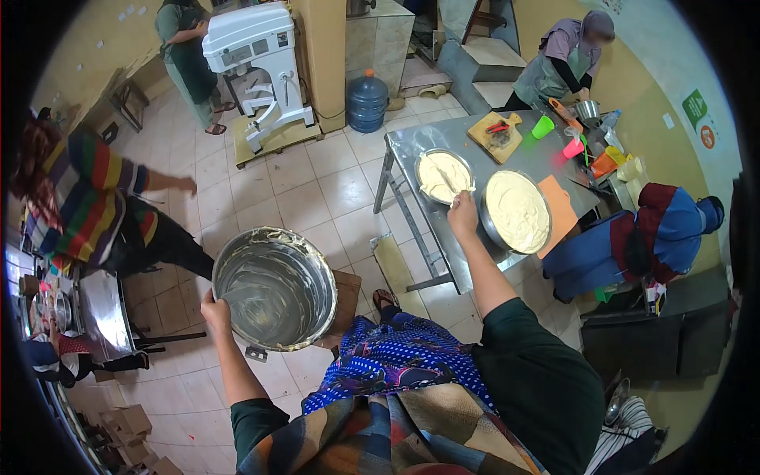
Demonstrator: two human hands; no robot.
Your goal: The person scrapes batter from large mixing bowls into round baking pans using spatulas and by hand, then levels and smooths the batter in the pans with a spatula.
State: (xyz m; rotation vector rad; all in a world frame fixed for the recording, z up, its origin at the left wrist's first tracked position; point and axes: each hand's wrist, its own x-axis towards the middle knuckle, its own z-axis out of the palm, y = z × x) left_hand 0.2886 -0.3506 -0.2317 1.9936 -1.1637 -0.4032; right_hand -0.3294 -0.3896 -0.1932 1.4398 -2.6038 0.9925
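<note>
My left hand point(215, 312) is closed on the rim of a big metal mixing bowl point(317, 297), tilted so its inside shows. Smears of pale cream coat its wall and rim. Over the metal table point(412, 141), my right hand point(463, 214) grips a cream-coated spatula point(454, 187). The spatula's far end rests in pale cream point(440, 172) filling a smaller round bowl. Right beside it stands a larger metal bowl, full of the same swirled cream point(518, 210).
An orange sheet point(558, 207), a wooden board point(492, 136) and green and pink cups point(543, 127) share the table. Several other people are around, one passing on the left. A large white mixer point(257, 55) and a blue water bottle point(367, 103) stand behind.
</note>
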